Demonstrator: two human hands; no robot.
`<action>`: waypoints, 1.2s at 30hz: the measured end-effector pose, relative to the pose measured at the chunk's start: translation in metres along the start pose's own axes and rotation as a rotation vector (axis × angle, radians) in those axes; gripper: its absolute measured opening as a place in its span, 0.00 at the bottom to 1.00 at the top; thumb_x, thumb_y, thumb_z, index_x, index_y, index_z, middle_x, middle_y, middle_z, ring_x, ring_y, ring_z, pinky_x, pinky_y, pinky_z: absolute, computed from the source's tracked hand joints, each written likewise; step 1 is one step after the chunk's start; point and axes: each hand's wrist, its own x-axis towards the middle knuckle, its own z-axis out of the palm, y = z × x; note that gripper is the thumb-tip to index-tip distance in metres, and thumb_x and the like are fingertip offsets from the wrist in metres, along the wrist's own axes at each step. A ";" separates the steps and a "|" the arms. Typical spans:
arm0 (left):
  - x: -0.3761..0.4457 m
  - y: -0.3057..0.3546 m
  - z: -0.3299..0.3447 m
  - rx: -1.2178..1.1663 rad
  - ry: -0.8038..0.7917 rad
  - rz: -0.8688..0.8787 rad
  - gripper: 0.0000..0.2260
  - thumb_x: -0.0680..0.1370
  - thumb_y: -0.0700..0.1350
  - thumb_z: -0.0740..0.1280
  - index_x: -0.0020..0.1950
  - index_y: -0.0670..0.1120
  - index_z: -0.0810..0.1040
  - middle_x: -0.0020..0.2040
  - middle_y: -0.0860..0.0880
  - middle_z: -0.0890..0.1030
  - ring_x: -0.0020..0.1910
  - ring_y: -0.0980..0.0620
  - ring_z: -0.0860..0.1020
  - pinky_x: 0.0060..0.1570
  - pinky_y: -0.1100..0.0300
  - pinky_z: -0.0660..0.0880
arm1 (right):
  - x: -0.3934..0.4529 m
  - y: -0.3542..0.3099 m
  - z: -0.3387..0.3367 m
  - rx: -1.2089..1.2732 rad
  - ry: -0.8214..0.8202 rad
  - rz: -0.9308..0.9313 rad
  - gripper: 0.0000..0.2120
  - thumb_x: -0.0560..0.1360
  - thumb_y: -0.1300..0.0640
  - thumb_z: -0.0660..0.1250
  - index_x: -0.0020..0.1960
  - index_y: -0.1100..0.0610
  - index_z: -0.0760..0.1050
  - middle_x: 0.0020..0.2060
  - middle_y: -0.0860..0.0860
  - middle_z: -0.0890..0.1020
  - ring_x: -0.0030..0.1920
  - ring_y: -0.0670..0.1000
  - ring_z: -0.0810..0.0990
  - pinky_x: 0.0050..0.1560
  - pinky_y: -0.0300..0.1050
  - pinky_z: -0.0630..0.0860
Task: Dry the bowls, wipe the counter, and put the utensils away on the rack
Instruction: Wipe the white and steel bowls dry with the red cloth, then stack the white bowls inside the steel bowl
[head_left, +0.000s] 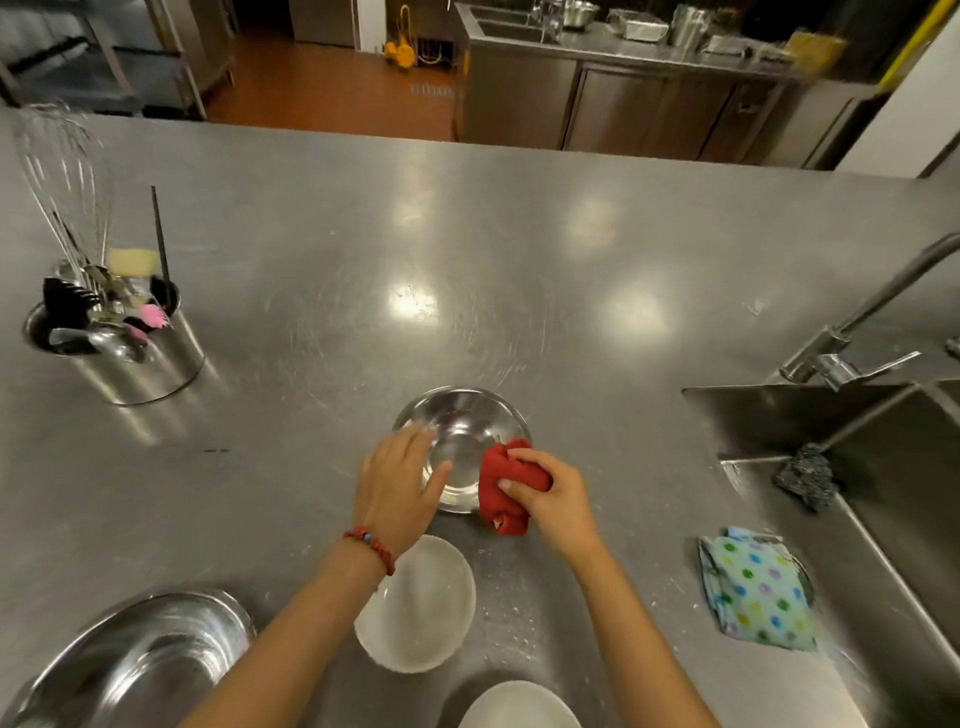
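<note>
A small steel bowl (462, 415) stands on the steel counter (467, 249) in front of me. My left hand (397, 478) rests on its left rim with the fingers spread and the thumb reaching over the edge. My right hand (550, 493) grips a bunched red cloth (501, 486) against the bowl's right rim. Nearer to me lie a white bowl (421, 608), a second white bowl (519, 706) at the bottom edge, and a large steel bowl (140, 660) at the lower left.
A steel canister (150, 364) holding a whisk, spatulas and other utensils stands at the left. A sink (883, 467) with a faucet (841, 353) and a dark scourer (808, 478) is at the right. A dotted cloth (753, 592) lies by the sink's edge.
</note>
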 end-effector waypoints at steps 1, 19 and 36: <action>-0.002 0.008 0.001 0.032 -0.014 0.038 0.18 0.73 0.48 0.64 0.59 0.41 0.76 0.60 0.41 0.78 0.59 0.41 0.76 0.56 0.45 0.71 | -0.005 0.002 -0.010 0.012 0.015 0.006 0.18 0.67 0.68 0.73 0.49 0.48 0.78 0.44 0.47 0.80 0.43 0.43 0.78 0.43 0.28 0.75; -0.001 0.212 0.138 0.230 -0.177 0.088 0.20 0.69 0.47 0.71 0.57 0.39 0.78 0.56 0.37 0.80 0.55 0.38 0.79 0.53 0.41 0.74 | 0.052 0.088 -0.254 -0.020 0.086 0.088 0.17 0.68 0.66 0.72 0.55 0.54 0.78 0.51 0.52 0.79 0.48 0.48 0.77 0.46 0.29 0.73; -0.001 0.203 0.199 0.333 -0.261 -0.037 0.24 0.79 0.57 0.52 0.73 0.50 0.56 0.75 0.48 0.59 0.73 0.52 0.56 0.70 0.57 0.50 | 0.127 0.109 -0.258 -0.346 0.007 0.048 0.23 0.74 0.57 0.67 0.69 0.53 0.68 0.63 0.57 0.74 0.61 0.55 0.73 0.56 0.37 0.68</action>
